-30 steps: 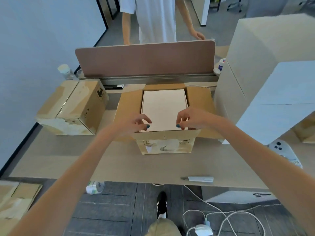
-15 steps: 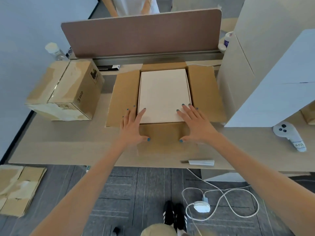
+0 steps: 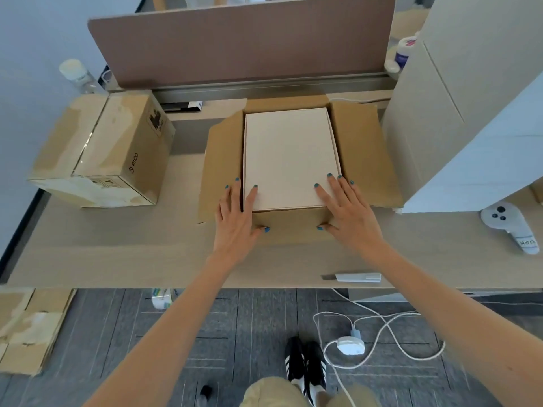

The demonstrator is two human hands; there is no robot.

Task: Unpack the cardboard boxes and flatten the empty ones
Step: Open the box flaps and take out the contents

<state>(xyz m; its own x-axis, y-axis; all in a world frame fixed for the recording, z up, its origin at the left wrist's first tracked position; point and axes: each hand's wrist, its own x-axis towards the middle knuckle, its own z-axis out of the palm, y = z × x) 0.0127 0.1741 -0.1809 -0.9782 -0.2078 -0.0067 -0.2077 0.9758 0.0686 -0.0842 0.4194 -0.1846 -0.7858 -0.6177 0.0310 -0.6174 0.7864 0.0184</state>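
Cardboard lies under both hands: the left hand (image 3: 235, 221) and the right hand (image 3: 346, 212) are spread flat, fingers straight, on the near flap of the open box (image 3: 361, 160), with fingertips reaching onto the white inner box (image 3: 289, 157) inside it. The open box stands on the table (image 3: 117, 254) with its flaps folded outward. Left of it stands a taped box (image 3: 117, 151), right of it a tall pale carton (image 3: 470, 113) and a white controller (image 3: 511, 227), and in front of it a grey cutter (image 3: 357, 277).
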